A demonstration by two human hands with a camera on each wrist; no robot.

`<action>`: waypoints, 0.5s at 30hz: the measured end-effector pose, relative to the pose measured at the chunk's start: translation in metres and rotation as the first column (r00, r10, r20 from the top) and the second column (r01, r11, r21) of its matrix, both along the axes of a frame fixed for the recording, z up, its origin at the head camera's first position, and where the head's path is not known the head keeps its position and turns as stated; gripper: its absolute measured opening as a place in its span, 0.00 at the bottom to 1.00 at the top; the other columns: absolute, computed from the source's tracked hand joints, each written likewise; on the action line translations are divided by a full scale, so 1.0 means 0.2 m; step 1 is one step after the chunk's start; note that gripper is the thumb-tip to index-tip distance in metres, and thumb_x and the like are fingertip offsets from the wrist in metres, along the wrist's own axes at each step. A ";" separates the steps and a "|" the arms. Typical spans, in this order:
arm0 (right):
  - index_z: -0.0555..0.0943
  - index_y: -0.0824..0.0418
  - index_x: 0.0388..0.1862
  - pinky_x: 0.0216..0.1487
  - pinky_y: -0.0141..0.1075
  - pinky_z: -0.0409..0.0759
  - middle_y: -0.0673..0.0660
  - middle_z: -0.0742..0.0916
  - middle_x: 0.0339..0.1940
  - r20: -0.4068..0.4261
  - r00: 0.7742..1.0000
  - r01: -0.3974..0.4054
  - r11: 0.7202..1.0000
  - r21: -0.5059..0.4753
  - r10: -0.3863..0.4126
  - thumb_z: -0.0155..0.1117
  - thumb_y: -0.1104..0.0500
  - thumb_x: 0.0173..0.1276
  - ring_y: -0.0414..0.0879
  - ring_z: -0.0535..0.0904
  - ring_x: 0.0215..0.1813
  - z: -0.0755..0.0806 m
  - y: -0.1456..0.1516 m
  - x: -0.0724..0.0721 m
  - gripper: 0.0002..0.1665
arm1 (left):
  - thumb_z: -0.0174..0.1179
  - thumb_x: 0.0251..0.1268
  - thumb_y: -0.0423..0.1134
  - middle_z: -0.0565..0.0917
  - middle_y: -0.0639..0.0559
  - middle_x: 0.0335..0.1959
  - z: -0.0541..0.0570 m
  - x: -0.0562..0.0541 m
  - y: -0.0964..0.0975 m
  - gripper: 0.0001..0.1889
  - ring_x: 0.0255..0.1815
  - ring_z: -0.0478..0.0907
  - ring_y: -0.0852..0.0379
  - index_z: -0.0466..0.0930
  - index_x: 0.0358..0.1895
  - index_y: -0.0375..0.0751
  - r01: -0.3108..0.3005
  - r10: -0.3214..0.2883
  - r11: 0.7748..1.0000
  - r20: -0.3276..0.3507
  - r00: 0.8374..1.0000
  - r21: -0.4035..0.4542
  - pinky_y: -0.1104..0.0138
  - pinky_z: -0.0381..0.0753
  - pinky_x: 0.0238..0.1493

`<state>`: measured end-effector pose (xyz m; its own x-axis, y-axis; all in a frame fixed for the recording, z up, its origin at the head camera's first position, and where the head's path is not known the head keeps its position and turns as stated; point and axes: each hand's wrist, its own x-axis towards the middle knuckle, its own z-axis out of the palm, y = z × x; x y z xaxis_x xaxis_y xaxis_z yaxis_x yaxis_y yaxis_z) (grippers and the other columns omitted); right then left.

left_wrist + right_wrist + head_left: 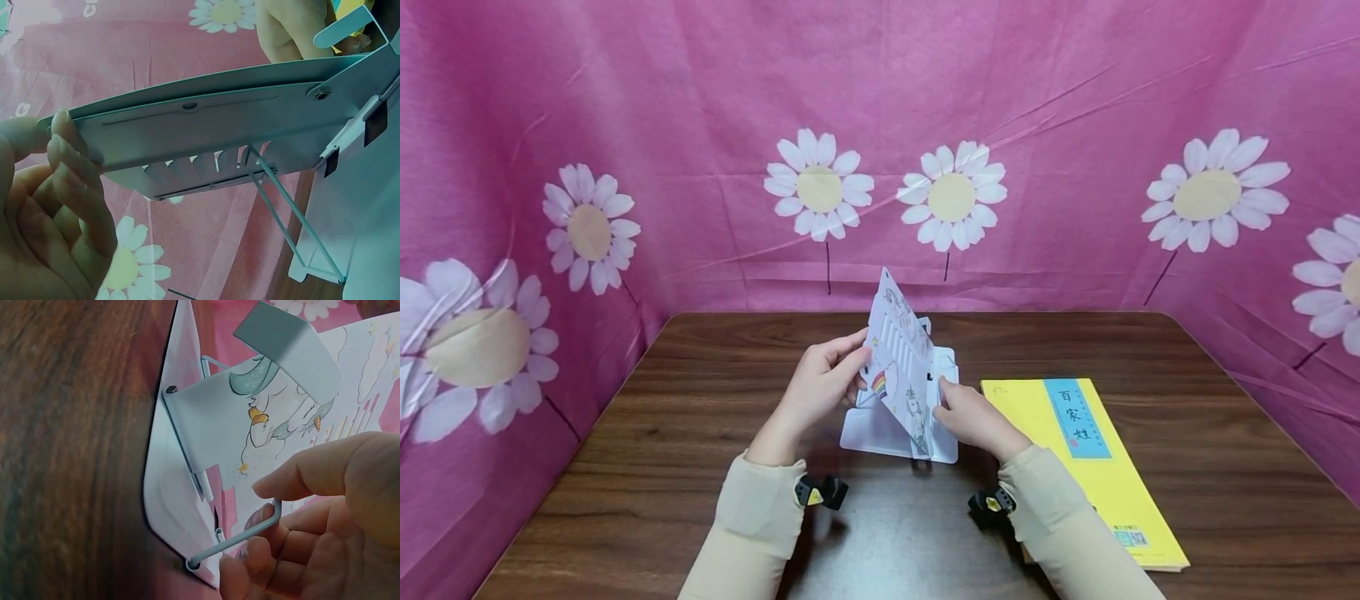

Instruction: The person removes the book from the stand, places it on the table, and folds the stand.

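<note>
A white metal book stand (895, 367) printed with unicorns and a rainbow stands on the table, its slotted panel tilted up from a flat base plate (865, 433). My left hand (820, 379) pinches the panel's outer edge between thumb and fingers. With thumb and fingertips, my right hand (973, 417) grips a bent wire rod (240, 536) at the side of the base. Behind the panel, a wire support leg (294, 219) runs from the slots to the base. A bent metal page holder (281, 347) juts from the panel's lower end.
Just right of the stand lies a yellow book (1120, 492) with a blue title label, partly under my right forearm. Pink cloth (880, 75) with daisies hangs behind and beside the brown wooden table (700, 400). A black strap camera (822, 492) sits at each wrist.
</note>
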<state>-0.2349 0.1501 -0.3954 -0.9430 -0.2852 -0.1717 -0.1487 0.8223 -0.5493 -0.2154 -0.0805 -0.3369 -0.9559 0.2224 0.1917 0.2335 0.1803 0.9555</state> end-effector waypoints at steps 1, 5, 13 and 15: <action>0.57 0.78 0.74 0.37 0.37 0.73 0.70 0.80 0.60 -0.004 1.000 -0.001 1.000 0.004 0.001 0.53 0.62 0.71 0.50 0.74 0.40 0.00 0.00 0.00 0.37 | 0.54 0.74 0.37 0.76 0.51 0.16 0.00 0.00 0.00 0.21 0.14 0.70 0.62 0.75 0.66 0.37 -0.005 0.005 1.000 -0.007 1.000 -0.006 0.68 0.75 0.16; 0.57 0.78 0.74 0.37 0.37 0.73 0.69 0.81 0.56 -0.004 1.000 -0.001 1.000 0.015 0.001 0.53 0.62 0.71 0.50 0.74 0.39 -0.01 0.01 0.00 0.37 | 0.55 0.73 0.37 0.77 0.52 0.15 0.00 0.00 0.01 0.20 0.14 0.70 0.62 0.75 0.66 0.36 -0.022 0.021 0.999 -0.028 0.999 -0.029 0.68 0.76 0.16; 0.60 0.77 0.73 0.27 0.33 0.65 0.58 0.77 0.28 -0.011 1.000 -0.003 1.000 -0.025 0.003 0.54 0.62 0.69 0.45 0.66 0.27 0.00 0.01 0.00 0.36 | 0.56 0.73 0.36 0.78 0.51 0.15 0.01 0.01 0.01 0.21 0.15 0.72 0.61 0.75 0.66 0.35 -0.023 0.023 1.000 0.005 1.000 -0.004 0.69 0.78 0.18; 0.62 0.77 0.72 0.25 0.33 0.62 0.54 0.71 0.21 -0.025 1.000 -0.003 0.999 -0.034 0.002 0.55 0.62 0.68 0.44 0.63 0.24 0.00 0.02 0.00 0.36 | 0.56 0.73 0.37 0.78 0.53 0.15 0.01 0.01 0.01 0.21 0.15 0.72 0.61 0.75 0.66 0.35 -0.020 0.020 1.000 0.016 1.000 0.002 0.68 0.78 0.18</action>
